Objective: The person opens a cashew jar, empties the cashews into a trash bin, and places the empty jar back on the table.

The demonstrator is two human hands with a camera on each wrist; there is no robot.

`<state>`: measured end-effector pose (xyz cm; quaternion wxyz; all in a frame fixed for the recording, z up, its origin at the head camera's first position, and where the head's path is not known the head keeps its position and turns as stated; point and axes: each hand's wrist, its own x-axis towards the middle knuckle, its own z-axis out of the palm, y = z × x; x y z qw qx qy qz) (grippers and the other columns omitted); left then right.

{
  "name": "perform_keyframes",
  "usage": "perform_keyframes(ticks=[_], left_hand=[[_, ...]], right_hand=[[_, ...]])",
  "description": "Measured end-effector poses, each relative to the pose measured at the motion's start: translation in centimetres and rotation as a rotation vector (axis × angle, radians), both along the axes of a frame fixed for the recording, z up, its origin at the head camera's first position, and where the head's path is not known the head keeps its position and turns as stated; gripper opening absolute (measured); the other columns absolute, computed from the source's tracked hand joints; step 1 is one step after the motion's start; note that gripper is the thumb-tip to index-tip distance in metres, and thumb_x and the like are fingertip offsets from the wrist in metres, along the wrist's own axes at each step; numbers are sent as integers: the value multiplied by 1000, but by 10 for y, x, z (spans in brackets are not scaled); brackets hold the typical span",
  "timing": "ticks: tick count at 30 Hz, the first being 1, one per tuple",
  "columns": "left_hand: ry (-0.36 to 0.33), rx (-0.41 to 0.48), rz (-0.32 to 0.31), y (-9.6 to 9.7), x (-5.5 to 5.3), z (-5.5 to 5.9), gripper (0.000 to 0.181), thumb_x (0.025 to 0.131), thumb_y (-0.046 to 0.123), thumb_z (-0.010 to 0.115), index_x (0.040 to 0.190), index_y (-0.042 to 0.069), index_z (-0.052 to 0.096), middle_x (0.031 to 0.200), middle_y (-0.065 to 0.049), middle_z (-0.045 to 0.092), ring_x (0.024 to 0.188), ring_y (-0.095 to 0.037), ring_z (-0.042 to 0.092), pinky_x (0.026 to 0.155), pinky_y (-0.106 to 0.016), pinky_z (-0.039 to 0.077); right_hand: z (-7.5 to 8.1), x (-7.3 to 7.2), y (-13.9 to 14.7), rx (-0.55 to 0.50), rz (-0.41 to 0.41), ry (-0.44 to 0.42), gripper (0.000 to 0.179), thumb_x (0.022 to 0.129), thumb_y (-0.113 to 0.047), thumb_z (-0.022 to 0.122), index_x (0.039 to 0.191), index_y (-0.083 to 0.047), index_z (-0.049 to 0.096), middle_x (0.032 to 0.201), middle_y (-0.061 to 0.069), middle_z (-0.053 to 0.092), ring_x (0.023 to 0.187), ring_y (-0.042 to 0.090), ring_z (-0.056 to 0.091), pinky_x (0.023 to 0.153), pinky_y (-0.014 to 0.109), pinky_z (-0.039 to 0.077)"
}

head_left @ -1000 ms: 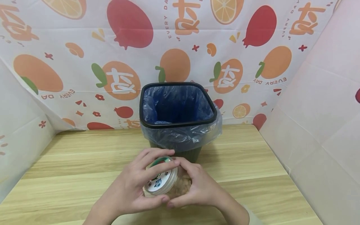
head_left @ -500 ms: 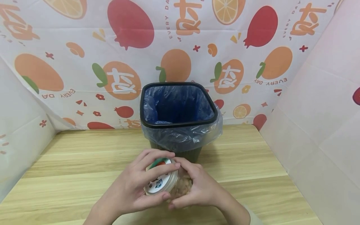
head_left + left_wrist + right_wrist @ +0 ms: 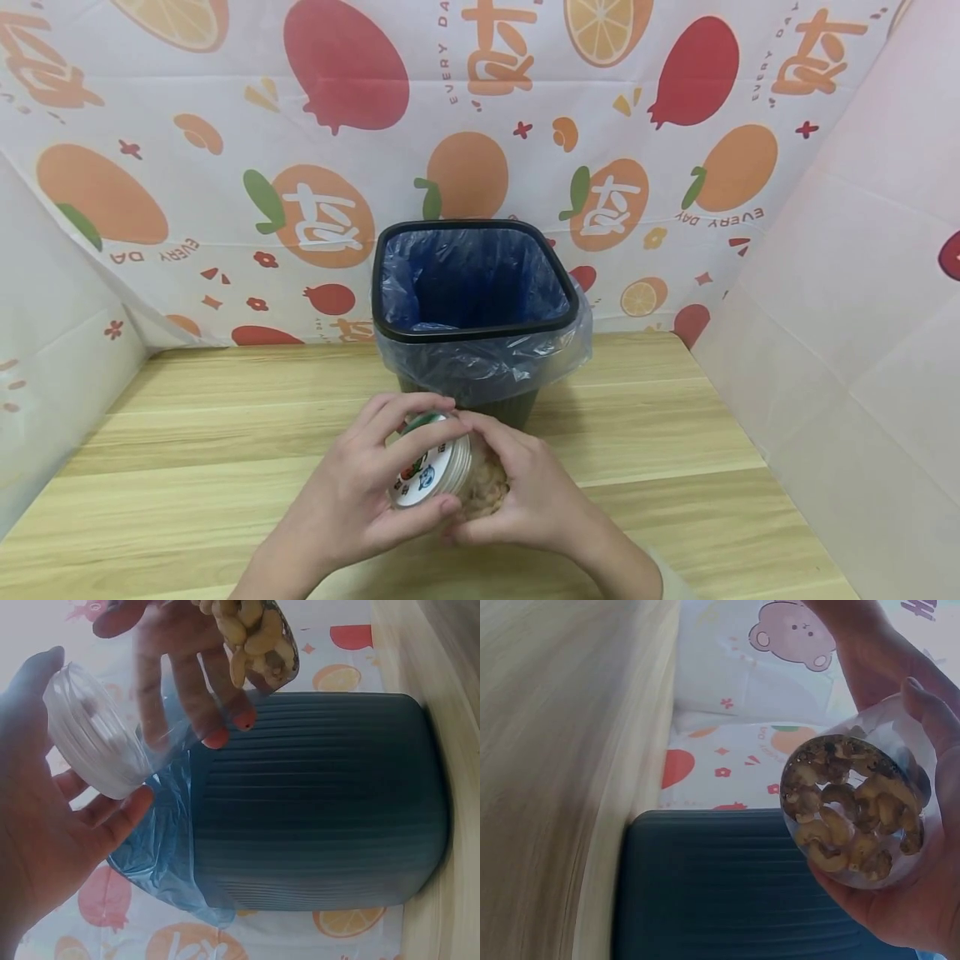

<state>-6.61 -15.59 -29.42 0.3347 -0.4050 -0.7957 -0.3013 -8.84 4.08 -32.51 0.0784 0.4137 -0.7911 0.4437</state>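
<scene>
A clear plastic jar [image 3: 486, 487] of cashews [image 3: 859, 817] is held tilted above the table, in front of the bin. Its round lid [image 3: 429, 471] carries a white label with green and red print and faces left toward my left hand [image 3: 352, 487]. That hand grips the lid's rim between thumb and fingers. My right hand [image 3: 536, 492] wraps round the jar's body from the right. Through the clear wall, its fingers [image 3: 199, 694] show in the left wrist view. The cashews lie gathered at the bottom end of the jar, and the lid is on its mouth.
A dark ribbed bin [image 3: 517, 408] with a black rim and a bluish plastic liner [image 3: 480, 362] stands upright just behind the hands. Wood-grain tabletop [image 3: 225, 433] lies beneath. Fruit-printed cloth [image 3: 405, 183] hangs behind, and pale cloth walls flank both sides.
The lid's label has turned a little, and the lid has tilted and risen slightly. My left fingers have shifted along its rim. The right hand still holds the jar; the bin has not moved.
</scene>
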Motion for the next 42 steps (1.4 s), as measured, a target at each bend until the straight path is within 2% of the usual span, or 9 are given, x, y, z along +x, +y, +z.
perform_keyframes(ticks=[4, 9, 14, 19, 23, 27, 32, 37, 42], left_hand=[[-26, -26, -22, -2, 0, 1, 53, 80, 49, 65, 122, 17, 59, 124, -3, 52, 108, -22, 49, 91, -24, 38], [-36, -40, -143, -2, 0, 1, 54, 82, 46, 64, 125, 12, 57, 129, -6, 49, 112, -24, 47, 93, -27, 39], [-20, -46, -175, 0, 0, 0, 48, 86, 43, 61, 123, 12, 59, 123, -7, 52, 109, -23, 49, 89, -26, 41], [-11, -39, -156, 0, -1, 0, 46, 86, 43, 61, 121, 13, 60, 120, -6, 54, 107, -21, 50, 87, -27, 41], [1, -29, -107, 0, -1, -1, 47, 84, 43, 63, 121, 13, 60, 118, -5, 55, 105, -21, 51, 85, -27, 42], [-10, -20, -38, 0, 0, -2, 47, 83, 43, 64, 121, 15, 60, 117, -4, 55, 105, -20, 51, 87, -23, 40], [-25, -14, 4, 1, 1, -2, 46, 82, 42, 65, 121, 17, 60, 115, -2, 56, 103, -19, 51, 88, -21, 38], [-50, -31, 8, 0, 1, -1, 53, 79, 48, 66, 123, 19, 59, 123, -2, 52, 108, -20, 50, 86, -29, 42], [-37, -52, -109, -2, 0, 0, 63, 75, 50, 70, 126, 16, 56, 132, -7, 47, 115, -26, 46, 93, -31, 40]], right_hand=[[3, 0, 2, -20, 66, -65, 85, 59, -30, 86, 130, -25, 42, 114, -13, 57, 97, 5, 57, 82, 29, 51], [2, -5, 5, -71, 238, -163, 82, 60, -21, 86, 129, -23, 42, 110, -11, 61, 97, 8, 59, 83, 29, 50], [-2, -9, 5, -97, 325, -163, 82, 63, -25, 85, 132, -21, 40, 113, -10, 60, 98, 9, 60, 84, 29, 51], [-2, -9, 4, -92, 311, -139, 85, 64, -28, 84, 134, -20, 37, 113, -10, 59, 96, 8, 60, 81, 28, 51], [0, -5, 3, -68, 219, -133, 87, 61, -26, 86, 134, -20, 39, 110, -12, 59, 93, 7, 59, 79, 29, 52], [3, 0, 2, -33, 107, -112, 89, 58, -26, 87, 134, -22, 40, 117, -13, 55, 100, 8, 57, 83, 31, 51], [3, 2, 1, -10, 45, -65, 90, 56, -28, 88, 133, -21, 41, 120, -13, 53, 102, 7, 56, 85, 30, 50], [0, 0, 3, -5, 54, -77, 88, 57, -30, 87, 132, -25, 40, 116, -13, 55, 99, 7, 57, 83, 29, 51], [1, -4, 5, -20, 170, -112, 83, 62, -24, 85, 132, -20, 41, 115, -10, 58, 100, 8, 58, 83, 30, 51]])
